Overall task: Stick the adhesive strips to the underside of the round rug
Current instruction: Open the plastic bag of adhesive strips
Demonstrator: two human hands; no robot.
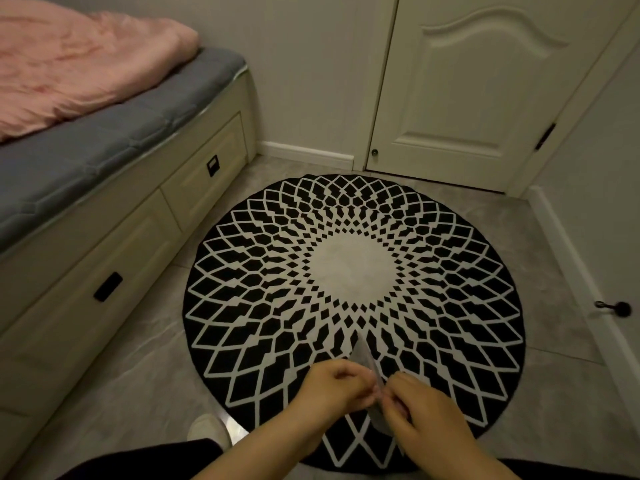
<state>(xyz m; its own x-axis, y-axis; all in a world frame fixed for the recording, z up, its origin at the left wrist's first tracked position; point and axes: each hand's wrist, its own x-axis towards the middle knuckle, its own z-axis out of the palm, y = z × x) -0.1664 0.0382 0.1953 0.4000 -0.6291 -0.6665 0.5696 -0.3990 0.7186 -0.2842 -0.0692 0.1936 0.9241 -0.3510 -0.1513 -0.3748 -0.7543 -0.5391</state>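
Observation:
The round rug (353,271) lies flat on the grey floor, pattern side up, black with white diamond lines and a pale centre. Above its near edge my left hand (334,384) and my right hand (420,410) meet. Both pinch a thin pale adhesive strip (363,355) between thumb and fingertips. The strip stands edge-on, its upper end pointing away from me over the rug, its lower end hanging between my hands. The rug's underside is hidden.
A bed with a grey mattress, pink blanket (69,64) and cream drawers (114,271) runs along the left. A closed white door (467,91) stands behind the rug. A wall with a door stopper (620,308) is at the right. My shoe (207,429) sits beside the rug's near-left edge.

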